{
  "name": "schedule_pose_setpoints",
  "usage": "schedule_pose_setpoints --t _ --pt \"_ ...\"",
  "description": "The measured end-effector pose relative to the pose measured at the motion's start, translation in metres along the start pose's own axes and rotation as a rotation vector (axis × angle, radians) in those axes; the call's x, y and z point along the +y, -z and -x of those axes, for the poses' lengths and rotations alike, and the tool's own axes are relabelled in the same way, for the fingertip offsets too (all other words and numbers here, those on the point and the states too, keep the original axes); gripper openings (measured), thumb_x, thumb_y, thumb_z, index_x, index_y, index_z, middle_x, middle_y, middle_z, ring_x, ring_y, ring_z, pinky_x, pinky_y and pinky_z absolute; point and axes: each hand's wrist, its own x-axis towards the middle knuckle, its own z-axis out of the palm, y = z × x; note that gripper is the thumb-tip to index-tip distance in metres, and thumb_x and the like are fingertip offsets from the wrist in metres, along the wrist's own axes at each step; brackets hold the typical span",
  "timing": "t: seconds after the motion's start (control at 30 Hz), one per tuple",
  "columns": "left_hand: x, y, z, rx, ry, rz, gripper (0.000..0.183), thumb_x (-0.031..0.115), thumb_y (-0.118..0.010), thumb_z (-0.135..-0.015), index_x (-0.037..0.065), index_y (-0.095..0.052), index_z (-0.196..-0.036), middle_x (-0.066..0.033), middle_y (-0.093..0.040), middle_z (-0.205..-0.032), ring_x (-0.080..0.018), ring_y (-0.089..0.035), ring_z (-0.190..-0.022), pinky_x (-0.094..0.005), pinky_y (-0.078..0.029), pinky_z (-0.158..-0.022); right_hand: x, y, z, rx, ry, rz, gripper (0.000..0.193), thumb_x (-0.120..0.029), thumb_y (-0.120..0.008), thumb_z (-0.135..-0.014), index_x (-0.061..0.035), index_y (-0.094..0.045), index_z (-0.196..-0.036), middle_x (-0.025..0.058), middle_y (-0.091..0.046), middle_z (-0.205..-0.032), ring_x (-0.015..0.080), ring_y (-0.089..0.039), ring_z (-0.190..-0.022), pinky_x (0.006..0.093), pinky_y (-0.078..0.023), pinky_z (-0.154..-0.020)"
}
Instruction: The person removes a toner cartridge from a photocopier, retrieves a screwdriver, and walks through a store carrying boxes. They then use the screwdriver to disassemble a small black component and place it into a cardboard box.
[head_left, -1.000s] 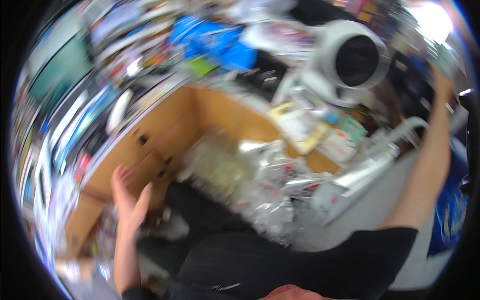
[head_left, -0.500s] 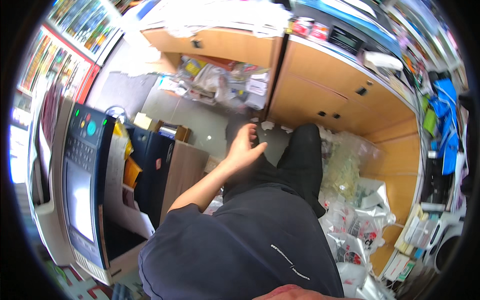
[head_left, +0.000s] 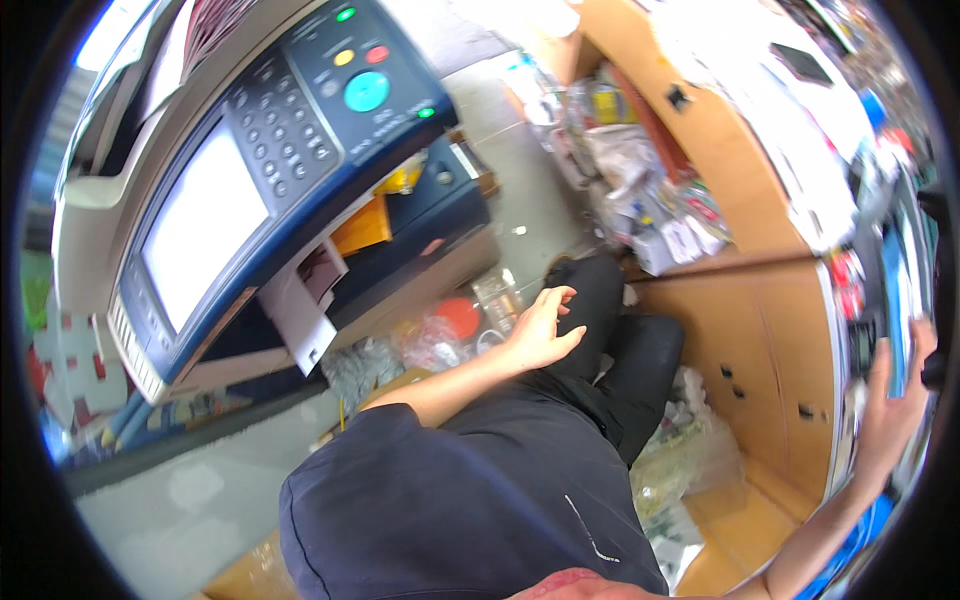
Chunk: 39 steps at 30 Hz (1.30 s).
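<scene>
Right hand [head_left: 890,415], blue object [head_left: 896,335] between thumb [head_left: 880,370] and fingers [head_left: 921,345], contact unclear

Near centre, the left hand [head_left: 543,333] hangs empty above the knees [head_left: 648,350], fingers [head_left: 560,297] loosely bent. Past three o'clock, the right hand [head_left: 893,400] is at a blue strip [head_left: 896,300], grip unclear. Copier [head_left: 310,120] at ten; bench [head_left: 735,170] at two; clear bag [head_left: 700,455] at four.

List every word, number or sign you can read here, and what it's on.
Nothing reads clearly.
Copier keypad: key marks too small to read.
Copier screen: glaring white, no legible text.
Dark shirt: pale print on the front, too small.
Red packaging: too blurred.
</scene>
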Motion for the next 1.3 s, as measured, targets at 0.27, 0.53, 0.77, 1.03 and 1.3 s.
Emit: schedule_pose_setpoints --t 0.27,0.53,0.77,1.03,1.3 --pt "-0.064 0.037 0.021 0.707 0.392 0.257 0.041 0.010 -0.069 -0.092 0.002 -0.049 -0.127 -0.0106 -0.063 -0.111 -0.0155 -0.063 -0.092 -0.0288 -0.053 -0.076 -0.197 -0.182 -0.064 -0.578 0.227 -1.233 0.031 -0.010 -0.074 -0.083 0.0031 -0.066 -0.110 0.0206 -0.068 -0.107 0.0355 -0.066 -0.100 0.0391 -0.051 -0.089" --pt "-0.113 0.089 0.094 1.384 0.419 0.231 0.053 0.014 -0.074 -0.085 -0.003 -0.045 -0.127 -0.0150 -0.054 -0.117 -0.0262 -0.059 -0.098 -0.0397 -0.051 -0.086 -0.228 -0.210 -0.057 -0.735 0.434 -1.416 0.027 -0.016 -0.075 -0.083 0.0010 -0.068 -0.103 0.0173 -0.071 -0.096 0.0335 -0.069 -0.091 0.0396 -0.055 -0.080" --pt "-0.117 0.118 0.133 1.499 0.313 -0.426 0.059 0.011 -0.071 -0.080 -0.005 -0.041 -0.128 -0.0246 -0.044 -0.125 -0.0393 -0.052 -0.107 -0.0422 -0.049 -0.088 -0.245 -0.213 -0.001 -0.616 0.520 -1.436 0.025 -0.016 -0.074 -0.084 0.0006 -0.068 -0.102 0.0158 -0.071 -0.095 0.0321 -0.070 -0.089 0.0388 -0.056 -0.080" --pt "-0.096 0.131 0.144 1.514 0.302 -0.729 0.076 0.016 -0.070 -0.080 -0.012 -0.032 -0.141 -0.0378 -0.036 -0.139 -0.0542 -0.035 -0.129 -0.0552 -0.030 -0.111 -0.210 -0.188 0.033 -0.669 0.470 -1.332 0.026 -0.019 -0.072 -0.087 0.0003 -0.068 -0.103 0.0168 -0.071 -0.097 0.0321 -0.069 -0.090 0.0378 -0.055 -0.080" --pt "-0.079 0.137 0.126 1.446 0.171 -0.889 0.072 0.014 -0.069 -0.080 -0.008 -0.039 -0.141 -0.0336 -0.048 -0.128 -0.0512 -0.045 -0.121 -0.0525 -0.037 -0.105 -0.180 -0.203 0.059 -0.655 0.338 -1.397 0.024 -0.014 -0.073 -0.086 0.0036 -0.067 -0.102 0.0180 -0.071 -0.098 0.0300 -0.070 -0.091 0.0360 -0.055 -0.083"
